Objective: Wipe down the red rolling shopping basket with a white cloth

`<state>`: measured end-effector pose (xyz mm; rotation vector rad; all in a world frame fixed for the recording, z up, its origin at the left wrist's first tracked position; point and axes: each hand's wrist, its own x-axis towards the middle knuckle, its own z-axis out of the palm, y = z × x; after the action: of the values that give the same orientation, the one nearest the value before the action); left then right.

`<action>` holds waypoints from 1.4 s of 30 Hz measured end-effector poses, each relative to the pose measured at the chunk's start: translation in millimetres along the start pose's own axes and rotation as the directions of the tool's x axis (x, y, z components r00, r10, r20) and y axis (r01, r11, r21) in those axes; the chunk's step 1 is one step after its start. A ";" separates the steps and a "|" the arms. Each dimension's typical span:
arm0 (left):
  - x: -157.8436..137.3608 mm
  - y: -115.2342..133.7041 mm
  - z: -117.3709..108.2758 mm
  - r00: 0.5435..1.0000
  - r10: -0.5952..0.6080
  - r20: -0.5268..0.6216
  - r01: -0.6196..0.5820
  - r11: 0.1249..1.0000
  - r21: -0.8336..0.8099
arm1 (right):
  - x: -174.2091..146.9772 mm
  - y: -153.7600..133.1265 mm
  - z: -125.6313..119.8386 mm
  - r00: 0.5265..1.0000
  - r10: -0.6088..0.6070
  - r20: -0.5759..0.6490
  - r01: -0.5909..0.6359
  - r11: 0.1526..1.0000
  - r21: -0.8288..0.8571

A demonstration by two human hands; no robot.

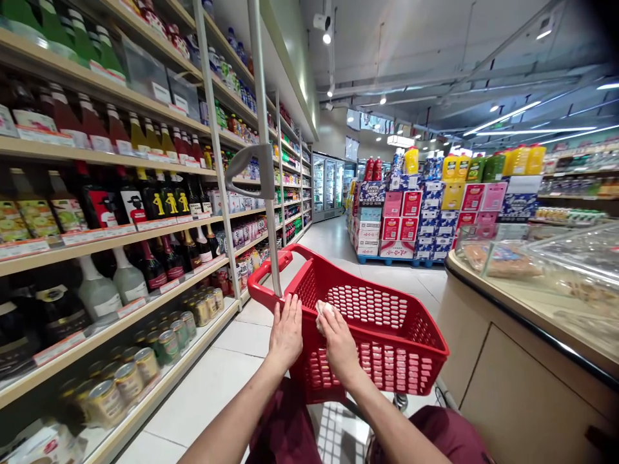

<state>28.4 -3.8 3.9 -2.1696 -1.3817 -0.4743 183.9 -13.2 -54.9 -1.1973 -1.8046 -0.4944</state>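
Right in front of me is a red plastic shopping basket cart (387, 298) with slotted walls and a tall grey pull handle (251, 174). My left hand (286, 330) lies flat with straight fingers against the cart's near side, close to the foot of the handle. It holds nothing that I can see. On the near rim, my right hand (341, 345) presses a crumpled whitish cloth (325, 309) under its fingers. Most of the cloth is covered by those fingers. The visible inside of the cart shows only its red walls.
Drink shelves (111, 232) with bottles and cans run along the left. A beige display counter (527, 361) with clear covers stands close on the right. Ahead are stacked drink cartons (401, 219) on a blue pallet, and glass-door fridges (327, 183) farther back. Tiled floor (217, 380) surrounds the cart.
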 end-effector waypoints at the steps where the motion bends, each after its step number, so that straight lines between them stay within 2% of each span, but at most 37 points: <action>1: 0.9 1.3 0.1 1.000 0.005 0.011 -0.005 1.000 0.002 | -4.5 6.9 -4.2 1.000 -0.004 0.002 0.004 1.000 -0.008; 6: 3.6 15.0 2.2 0.997 0.039 0.062 -0.037 0.999 -0.036 | -44.0 61.5 -35.9 0.996 0.080 -0.040 -0.085 0.987 -0.136; 8: 4.8 24.8 4.0 0.995 0.060 0.084 -0.056 0.997 -0.054 | -47.1 64.1 -36.7 0.994 0.092 -0.059 -0.100 0.981 -0.165; 12: 7.7 43.4 5.4 0.980 0.121 0.157 -0.109 0.991 -0.082 | -36.5 50.1 -29.0 1.000 0.002 -0.011 -0.004 0.987 -0.161; 14: 8.8 49.1 4.7 0.973 0.133 0.189 -0.118 0.989 -0.091 | -41.1 58.6 -37.9 1.000 -0.003 0.012 0.005 0.984 -0.179; 16: 9.4 53.6 3.7 0.970 0.139 0.198 -0.120 0.987 -0.104 | -56.7 80.4 -55.8 0.999 0.050 0.002 -0.049 0.975 -0.219; 19: 9.6 63.4 2.8 0.971 0.157 0.181 -0.133 0.982 -0.136 | -82.3 112.4 -78.1 0.982 0.172 -0.081 -0.188 0.940 -0.284; 22: 10.4 79.0 2.6 0.968 0.179 0.174 -0.150 0.974 -0.171 | -87.8 114.7 -75.0 0.969 0.218 -0.113 -0.242 0.927 -0.285; 26: 11.5 94.2 3.4 0.956 0.220 0.196 -0.178 0.961 -0.211 | -84.6 108.8 -65.6 0.985 0.171 -0.033 -0.174 0.955 -0.238; 28: 11.5 94.6 4.5 0.953 0.226 0.203 -0.182 0.960 -0.213 | -95.8 124.2 -75.5 0.983 0.181 -0.027 -0.182 0.949 -0.256; 32: 10.9 90.1 7.2 0.955 0.221 0.199 -0.181 0.963 -0.201 | -123.7 159.8 -97.7 0.936 0.322 -0.140 -0.351 0.874 -0.336; 34: 10.9 89.3 7.9 0.956 0.214 0.198 -0.178 0.966 -0.188 | -120.9 154.3 -92.1 0.931 0.333 -0.149 -0.365 0.868 -0.337; 39: 11.6 81.2 6.3 0.959 0.207 0.195 -0.174 0.969 -0.173 | -78.9 99.5 -57.4 0.987 0.153 -0.040 -0.158 0.962 -0.224; 42: 11.2 69.0 4.1 0.967 0.183 0.178 -0.159 0.977 -0.141 | -73.7 97.4 -57.4 0.980 0.196 -0.037 -0.199 0.957 -0.211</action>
<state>95.8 -17.0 -9.7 -2.4667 -1.2752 -0.3020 306.0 -49.1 -100.0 -1.4997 -1.6267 -0.5904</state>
